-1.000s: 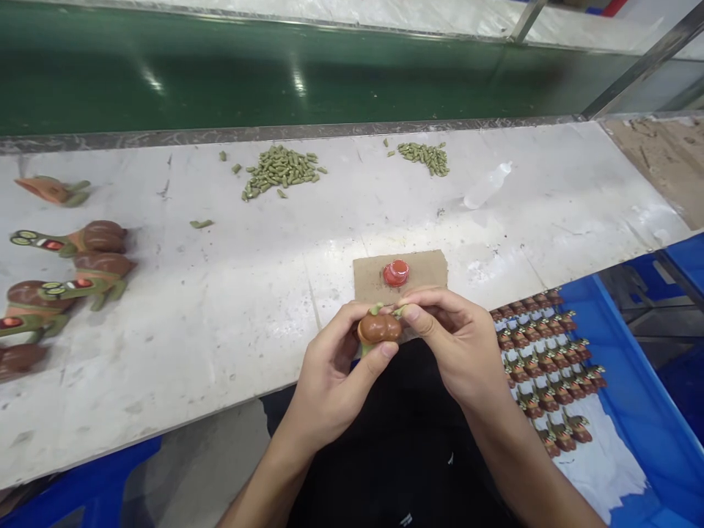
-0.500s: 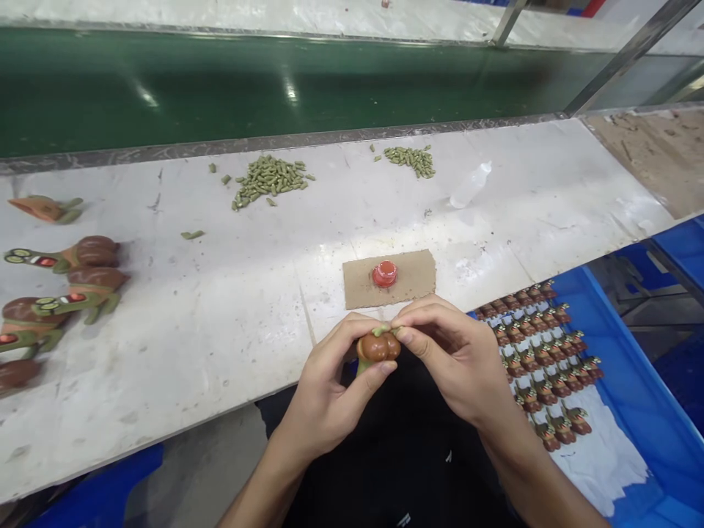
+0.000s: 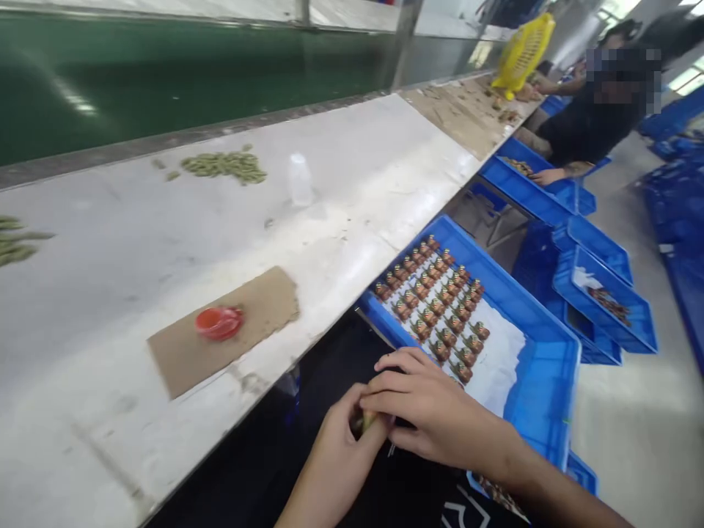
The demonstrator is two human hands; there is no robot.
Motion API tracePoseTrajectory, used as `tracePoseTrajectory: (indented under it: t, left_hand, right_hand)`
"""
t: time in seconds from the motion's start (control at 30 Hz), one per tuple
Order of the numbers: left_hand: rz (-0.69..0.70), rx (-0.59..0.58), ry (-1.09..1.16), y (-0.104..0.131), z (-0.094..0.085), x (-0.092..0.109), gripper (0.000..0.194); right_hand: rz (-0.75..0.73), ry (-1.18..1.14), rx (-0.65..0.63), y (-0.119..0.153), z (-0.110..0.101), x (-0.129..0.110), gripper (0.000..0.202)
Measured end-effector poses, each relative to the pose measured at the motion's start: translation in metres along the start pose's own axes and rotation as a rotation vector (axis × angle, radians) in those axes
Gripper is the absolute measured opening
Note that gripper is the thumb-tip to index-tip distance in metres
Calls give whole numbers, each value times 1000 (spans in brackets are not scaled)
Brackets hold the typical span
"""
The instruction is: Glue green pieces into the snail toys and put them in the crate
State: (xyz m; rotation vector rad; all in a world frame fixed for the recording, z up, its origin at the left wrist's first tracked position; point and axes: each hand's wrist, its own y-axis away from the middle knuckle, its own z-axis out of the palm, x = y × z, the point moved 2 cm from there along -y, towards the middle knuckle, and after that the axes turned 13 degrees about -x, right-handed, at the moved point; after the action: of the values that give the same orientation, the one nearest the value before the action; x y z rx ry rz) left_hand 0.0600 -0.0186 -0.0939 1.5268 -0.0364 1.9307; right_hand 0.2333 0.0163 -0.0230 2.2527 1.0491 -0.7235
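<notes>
A small green-and-brown cartoon figurine [image 3: 368,419] is mostly hidden between my two hands; only a sliver shows. My left hand [image 3: 344,451] is closed around it from the left. From the right, my right hand [image 3: 434,407] has its fingertips curled over the same figurine, against the left thumb and fingers. Both hands are off the table edge, close to a blue tray [image 3: 550,381] lined with white sheet. Rows of similar brown and green figurines [image 3: 434,293] stand in it.
On the white table [image 3: 110,293] lie a cardboard piece [image 3: 264,308] with a red cap-like dish [image 3: 217,323], a translucent bottle [image 3: 300,180] and small green pieces [image 3: 223,165]. Farther right, a co-worker [image 3: 588,110] is near a yellow basket [image 3: 525,55] and more blue trays [image 3: 605,301].
The view has swung right, toward the blue tray. My hands have moved with the figurine from the table's front edge to beside the tray, and now cover it more.
</notes>
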Motion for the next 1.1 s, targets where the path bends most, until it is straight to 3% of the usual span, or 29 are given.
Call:
tracePoseTrajectory:
  t: [0.07, 0.13, 0.2, 0.27, 0.4, 0.5, 0.57, 0.83, 1.1]
  left_hand:
    - [-47, -62, -4, -12, 9, -13, 41]
    - [-77, -90, -4, -18, 18, -22, 42]
    - [-92, -22, -39, -17, 25, -28, 55]
    - [-77, 114, -133, -13, 28, -31, 68]
    - [-2, 283, -294, -2, 29, -30, 63]
    - [8, 353, -305, 3, 26, -34, 59]
    - [5, 381, -315, 5, 24, -40, 58]
    - [-28, 422, -339, 10, 22, -61, 62]
    - [-64, 385, -336, 9, 20, -71, 66]
  right_hand:
    - [58, 2, 29, 10, 7, 10, 21]
    - [90, 17, 32, 23, 13, 21, 22]
    - [162, -22, 79, 42, 13, 45, 26]
    - [320, -105, 227, 71, 7, 86, 24]
    - [719, -89, 558, 146, -13, 198, 30]
    - [923, -90, 654, 189, -18, 267, 33]
    - [997, -104, 659, 203, -14, 295, 32]
    - [1002, -139, 603, 209, 11, 343, 31]
    - [1004, -68, 642, 217, 23, 350, 32]
